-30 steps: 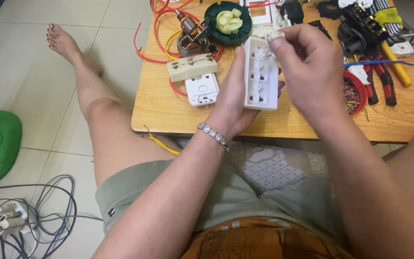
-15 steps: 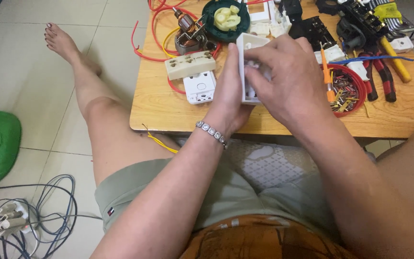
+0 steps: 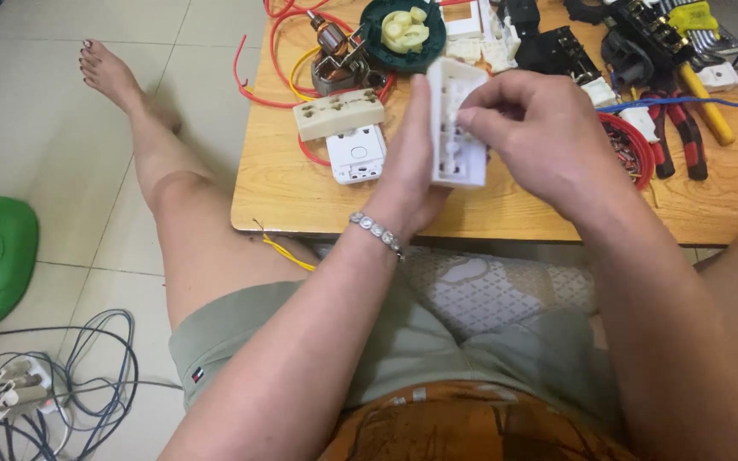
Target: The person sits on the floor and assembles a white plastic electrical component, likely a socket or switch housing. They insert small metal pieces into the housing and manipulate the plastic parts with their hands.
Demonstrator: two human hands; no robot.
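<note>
Hands meet above the near edge of the low wooden desk. Left hand clenches the white socket housing upright from behind, steadying it so its open face turns toward the right hand, whose fingertips pinch at something small inside; what, I cannot tell. Just left lie a cream socket insert and a white switch module, within reach.

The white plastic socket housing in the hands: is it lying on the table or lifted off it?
Lifted. The white socket housing stands on edge above the wooden table, gripped by the left hand, with the right hand fingering its face.
</note>
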